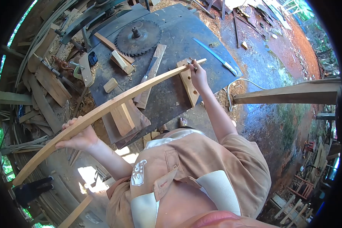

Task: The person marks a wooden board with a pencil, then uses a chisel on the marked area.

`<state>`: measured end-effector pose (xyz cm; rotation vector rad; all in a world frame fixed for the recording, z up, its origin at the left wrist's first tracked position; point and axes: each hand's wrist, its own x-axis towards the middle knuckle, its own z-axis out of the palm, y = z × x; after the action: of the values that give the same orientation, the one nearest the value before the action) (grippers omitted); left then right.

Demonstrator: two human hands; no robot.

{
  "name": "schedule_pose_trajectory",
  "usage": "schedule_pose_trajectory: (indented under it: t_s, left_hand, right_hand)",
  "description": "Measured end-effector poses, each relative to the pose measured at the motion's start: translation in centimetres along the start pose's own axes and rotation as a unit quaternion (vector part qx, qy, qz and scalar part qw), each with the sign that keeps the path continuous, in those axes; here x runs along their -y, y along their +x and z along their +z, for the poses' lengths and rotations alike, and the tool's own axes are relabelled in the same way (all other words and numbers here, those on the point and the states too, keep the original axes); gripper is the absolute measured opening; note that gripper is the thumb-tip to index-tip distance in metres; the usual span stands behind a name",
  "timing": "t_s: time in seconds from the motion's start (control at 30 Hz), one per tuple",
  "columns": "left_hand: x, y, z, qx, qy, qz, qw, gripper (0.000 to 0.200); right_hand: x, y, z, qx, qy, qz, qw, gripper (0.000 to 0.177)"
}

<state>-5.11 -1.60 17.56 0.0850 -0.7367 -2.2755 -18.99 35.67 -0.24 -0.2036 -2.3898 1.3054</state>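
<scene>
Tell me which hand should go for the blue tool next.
Right, most likely: the right hand holds the wooden strip near its far end, close to the blue tool. The left hand holds it much farther away.

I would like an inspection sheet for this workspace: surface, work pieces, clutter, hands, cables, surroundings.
Surface: dark tabletop, scattered with wood dust.
Work pieces: long, slightly curved wooden strip, held across the table; its contact with the holed wooden block is unclear.
Clutter: toothed circular saw blade, long blue tool, small wood block.
Hands: left hand grips the strip's wider part; right hand holds near its narrow end. Both bare.
Cables: pale cord or hose beyond the table's right edge.
Surroundings: loose planks at left; another person at lower left.
</scene>
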Motion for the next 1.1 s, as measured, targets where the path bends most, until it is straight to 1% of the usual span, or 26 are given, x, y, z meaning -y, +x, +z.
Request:
schedule_pose_trajectory:
  t_s: [0.03,0.1,0.17,0.2,0.27,0.3,0.37,0.43,0.47,0.5,0.53,0.57,0.6,0.63,0.67,0.73,0.77,0.8,0.83,0.87,0.93,0.97,1.03,1.07,1.1]
  left_hand:
    - [0.0,0.0,-0.1,0.013,0.003,-0.003,1.000,0.068]
    - [-0.1,-0.1,-0.1,0.004,0.003,-0.005,1.000,0.068]
    - [-0.1,-0.1,-0.2,-0.003,0.002,-0.008,1.000,0.068]
    - [-0.1,0.0,-0.3,-0.013,0.012,0.001,1.000,0.068]
    - [0.1,0.0,-0.3,-0.022,0.021,0.010,0.999,0.068]
    - [0.1,-0.1,-0.2,-0.014,0.017,0.007,1.000,0.068]
    - [0.1,-0.3,0.2,-0.007,0.013,0.005,1.000,0.068]
    - [0.2,-0.4,0.7,-0.048,0.041,0.022,0.998,0.068]
    - [0.2,-0.5,0.8,-0.047,0.042,0.023,0.998,0.068]
    - [0.3,-0.6,1.0,-0.058,0.039,0.026,0.997,0.068]
    - [0.3,-0.6,1.1,-0.068,0.037,0.029,0.997,0.068]
    - [0.3,-0.6,0.9,-0.068,0.038,0.030,0.997,0.068]
    - [0.2,-0.7,0.6,-0.046,0.034,0.027,0.998,0.067]
    - [0.2,-0.7,0.3,-0.025,0.030,0.024,0.999,0.066]
    - [0.1,-0.6,0.0,-0.025,0.031,0.024,0.999,0.066]
    - [0.1,-0.5,-0.5,0.033,-0.004,0.002,0.999,0.065]
    - [0.1,-0.4,-0.5,0.033,-0.005,0.001,0.999,0.065]
    - [0.1,-0.4,-0.5,0.040,-0.017,0.001,0.999,0.065]
    - [0.2,-0.4,-0.5,0.047,-0.029,0.001,0.998,0.064]
    - [0.3,-0.4,-0.5,0.046,-0.029,-0.001,0.999,0.064]
    - [0.3,-0.2,-0.4,0.083,-0.040,-0.003,0.996,0.065]
    - [0.4,-0.2,-0.2,0.083,-0.039,-0.003,0.996,0.065]
    - [0.5,-0.4,0.2,0.112,-0.080,-0.013,0.990,0.067]
    - [0.6,-0.3,0.2,0.113,-0.080,-0.012,0.990,0.067]
    - [0.6,-0.4,0.2,0.098,-0.064,-0.004,0.993,0.069]
  right_hand:
    - [-0.1,0.0,0.0,0.013,0.007,0.013,1.000,0.026]
    - [0.5,0.0,-0.5,0.029,0.015,0.027,0.999,0.026]
    - [2.2,0.2,-1.6,0.080,0.031,0.103,0.991,0.026]
    - [1.8,0.1,-1.6,0.080,0.032,0.104,0.991,0.026]
    - [0.8,0.0,-1.5,0.043,-0.043,0.019,0.998,0.028]
    - [1.1,-0.1,-1.5,0.043,-0.043,0.019,0.998,0.028]
    - [2.1,-0.5,-1.4,0.014,-0.004,0.066,0.998,0.026]
    - [1.1,-0.6,-0.5,0.008,0.007,0.068,0.998,0.026]
    - [0.2,-0.7,0.2,0.001,0.018,0.071,0.997,0.027]
    - [-1.3,-0.5,1.1,-0.021,0.017,0.016,0.999,0.028]
    - [-2.7,0.1,1.7,-0.021,0.018,0.016,0.999,0.028]
    - [-4.0,0.8,2.2,-0.046,-0.013,-0.058,0.997,0.028]
    - [-4.6,1.1,2.4,-0.069,-0.044,-0.132,0.988,0.028]
    - [-1.8,1.3,0.7,0.019,0.008,0.034,0.999,0.025]
    - [-0.2,1.8,0.0,0.019,0.009,0.034,0.999,0.025]
    - [1.4,2.3,-0.5,0.113,-0.016,0.115,0.987,0.024]
    - [1.4,1.9,0.3,0.152,-0.001,0.096,0.984,0.024]
    - [2.1,1.2,0.9,0.138,0.017,-0.019,0.990,0.024]
    - [6.7,0.5,-0.6,0.223,-0.008,0.004,0.975,0.023]
    - [7.9,-0.6,-0.2,0.223,0.074,-0.047,0.971,0.022]
    - [9.3,-2.1,0.5,0.166,0.125,-0.196,0.958,0.021]
    - [9.3,-2.2,0.3,0.165,0.126,-0.196,0.958,0.021]
    - [8.8,-2.0,-0.8,0.184,0.153,-0.123,0.963,0.022]
    - [7.9,-1.6,-1.1,0.184,0.153,-0.124,0.963,0.022]
    - [6.0,-0.8,-1.3,0.192,0.062,-0.060,0.978,0.024]
